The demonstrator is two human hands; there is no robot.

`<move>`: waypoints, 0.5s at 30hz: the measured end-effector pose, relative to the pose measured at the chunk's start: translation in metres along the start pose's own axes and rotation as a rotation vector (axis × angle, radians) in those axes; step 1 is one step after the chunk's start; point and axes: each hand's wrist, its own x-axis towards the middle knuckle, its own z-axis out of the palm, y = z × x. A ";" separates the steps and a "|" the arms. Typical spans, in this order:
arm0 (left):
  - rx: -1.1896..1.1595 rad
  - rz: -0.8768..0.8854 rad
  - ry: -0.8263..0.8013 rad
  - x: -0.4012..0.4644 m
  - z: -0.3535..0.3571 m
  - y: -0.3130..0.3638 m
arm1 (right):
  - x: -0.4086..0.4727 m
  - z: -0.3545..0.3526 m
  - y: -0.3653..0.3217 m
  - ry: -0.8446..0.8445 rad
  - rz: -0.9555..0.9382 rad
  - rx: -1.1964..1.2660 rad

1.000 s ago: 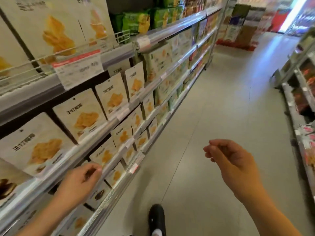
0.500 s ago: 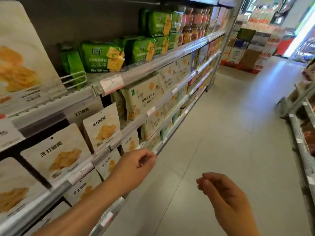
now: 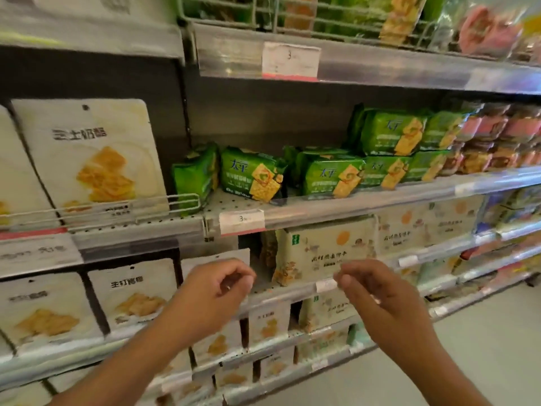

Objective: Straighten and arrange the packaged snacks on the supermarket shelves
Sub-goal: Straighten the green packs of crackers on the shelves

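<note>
Green cracker packs (image 3: 253, 174) lie on a middle shelf (image 3: 366, 203), some askew, one turned sideways (image 3: 196, 177) at the left end. Below them stands a pale cream snack box (image 3: 322, 253). White cracker pouches (image 3: 131, 291) fill the shelves on the left. My left hand (image 3: 219, 285) hovers in front of the lower shelf, fingers loosely curled, holding nothing. My right hand (image 3: 377, 294) is raised beside it in front of the cream box, fingers also loosely curled and empty. Neither hand touches a package.
A large white pouch (image 3: 90, 159) stands behind a wire rail (image 3: 181, 200) at upper left. Pink and brown packs (image 3: 497, 142) fill the shelf's right end. A wire basket (image 3: 292, 16) of goods sits on top. Grey aisle floor (image 3: 497, 347) lies at right.
The view has turned from the aisle to face the shelves. Both hands have risen and come together in front of the shelf below the green packs.
</note>
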 end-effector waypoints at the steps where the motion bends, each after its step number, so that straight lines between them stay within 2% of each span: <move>1: 0.038 0.000 0.066 0.006 -0.010 0.001 | 0.022 0.001 -0.005 -0.035 -0.063 -0.007; 4: 0.139 0.011 0.276 0.033 -0.044 0.007 | 0.085 0.009 -0.024 -0.137 -0.225 -0.041; 8: 0.384 0.093 0.505 0.076 -0.083 0.017 | 0.164 0.024 -0.046 -0.161 -0.392 -0.105; 10: 0.523 0.070 0.549 0.093 -0.094 0.017 | 0.197 0.032 -0.052 -0.181 -0.443 -0.178; 15: 0.760 -0.154 0.551 0.116 -0.098 0.012 | 0.256 0.049 -0.060 -0.342 -0.571 -0.527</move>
